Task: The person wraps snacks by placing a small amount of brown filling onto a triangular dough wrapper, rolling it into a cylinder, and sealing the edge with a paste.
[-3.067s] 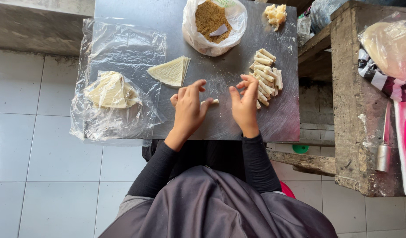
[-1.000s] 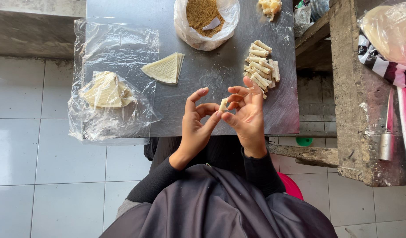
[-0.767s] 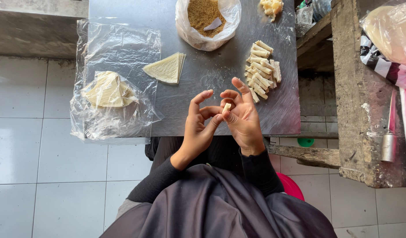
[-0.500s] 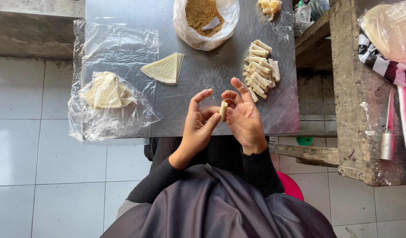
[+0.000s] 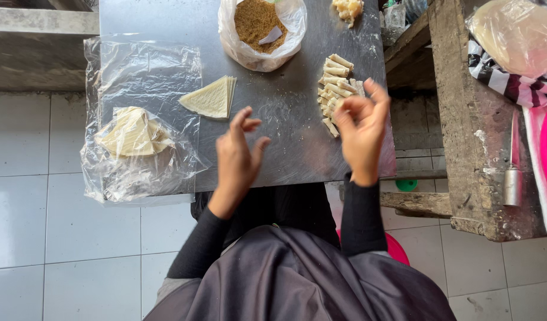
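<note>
My left hand (image 5: 237,156) hovers open over the steel table (image 5: 285,125), its fingers spread and nothing in them. My right hand (image 5: 363,128) is at the near edge of a pile of small pale rolls (image 5: 334,76). Its thumb and forefinger pinch a small roll there, though the hand is blurred. A stack of triangular pale wrappers (image 5: 211,98) lies to the left of my left hand. Further left, more folded wrappers (image 5: 134,134) sit inside a clear plastic bag. An open bag of brown crumbly filling (image 5: 258,24) stands at the far side.
Pale chunks (image 5: 347,7) lie at the table's far edge. A worn wooden bench (image 5: 463,119) on the right carries a wrapped bundle (image 5: 517,35), striped cloth and a small metal cylinder (image 5: 512,187). White tiled floor lies to the left and below.
My hands, which worked one small roll together before my chest, have parted. The right hand went out to the roll pile with it and the left one opened and drifted left.
</note>
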